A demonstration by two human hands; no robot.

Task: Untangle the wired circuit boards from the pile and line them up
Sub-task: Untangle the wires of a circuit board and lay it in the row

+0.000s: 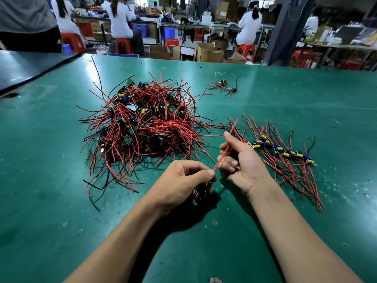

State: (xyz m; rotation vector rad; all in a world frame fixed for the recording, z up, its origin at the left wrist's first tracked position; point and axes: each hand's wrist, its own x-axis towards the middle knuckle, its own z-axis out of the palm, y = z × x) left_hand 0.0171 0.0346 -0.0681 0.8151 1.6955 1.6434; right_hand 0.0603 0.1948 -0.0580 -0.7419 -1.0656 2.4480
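Pile (140, 123): tangled boards, beyond left hand.
Row (281, 152): lined-up boards, beside right hand.
Left hand (183, 180): pinching red wire (223, 155).
Right hand (242, 162): fingers loosely curled around same wire.

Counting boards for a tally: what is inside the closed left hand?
A red wire leaves the left hand toward the right hand. Something dark with a yellow speck shows beneath the fingers; the rest is covered.
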